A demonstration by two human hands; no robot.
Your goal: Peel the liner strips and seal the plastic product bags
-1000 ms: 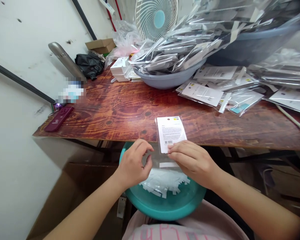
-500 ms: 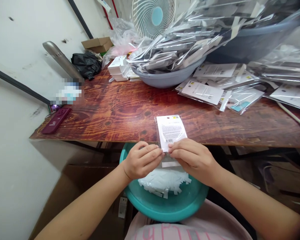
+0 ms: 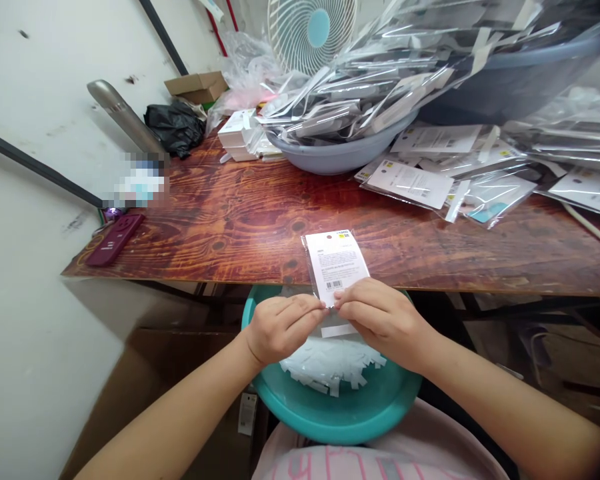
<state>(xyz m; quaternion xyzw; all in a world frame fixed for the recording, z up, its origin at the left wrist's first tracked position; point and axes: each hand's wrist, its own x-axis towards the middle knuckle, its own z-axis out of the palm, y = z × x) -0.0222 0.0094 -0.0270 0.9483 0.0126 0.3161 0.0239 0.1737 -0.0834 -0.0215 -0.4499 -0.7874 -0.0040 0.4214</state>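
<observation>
The clear bag with its printed card lies ahead of both hands, long axis pointing away, far end leaning slightly left over the table. The right hand, nearer, pinches its lower right side; the left hand meets the card's bottom edge, fingers bunched, though whether they grip film I cannot tell.

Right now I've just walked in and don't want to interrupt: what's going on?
A person's left hand and right hand pinch the lower end of a clear packet holding a printed white card, its upper part over the table. Below the hands is a teal basin containing a white pile. Farther back, a blue-grey basin is heaped with more packets.
</observation>
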